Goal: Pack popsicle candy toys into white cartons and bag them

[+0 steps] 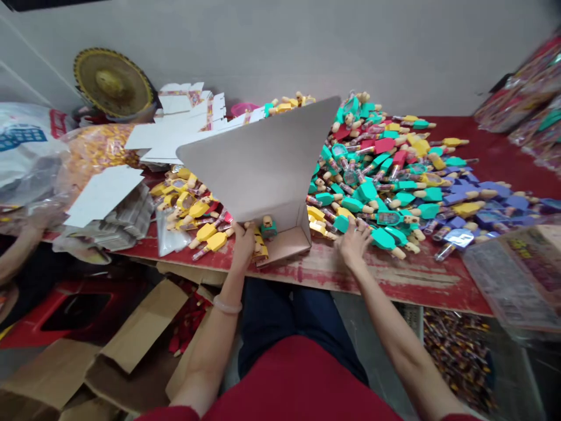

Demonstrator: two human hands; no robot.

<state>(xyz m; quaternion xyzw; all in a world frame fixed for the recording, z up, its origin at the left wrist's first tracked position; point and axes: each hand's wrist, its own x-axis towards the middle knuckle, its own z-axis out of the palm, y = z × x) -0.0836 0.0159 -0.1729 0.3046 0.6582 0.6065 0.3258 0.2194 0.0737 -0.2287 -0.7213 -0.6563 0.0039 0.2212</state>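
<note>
The left hand (243,241) is curled on the rim of a tilted cardboard carton (258,158). The right hand (353,243), half open, rests its fingers on heaped plastic figure toys (372,193) — both just behind the scuffed front edge of the red table (394,279).

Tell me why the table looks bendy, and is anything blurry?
In the head view, the wide lens curves the red table edge, the plastic packs at the far right look smeared and blurry, and soft light leaves only faint shadows around the cardboard box.

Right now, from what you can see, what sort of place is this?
Likely a small packing workshop: a red worktable heaped with bright toy-shaped novelty items, flat die-cut card blanks, and opened cardboard cartons below.
</note>
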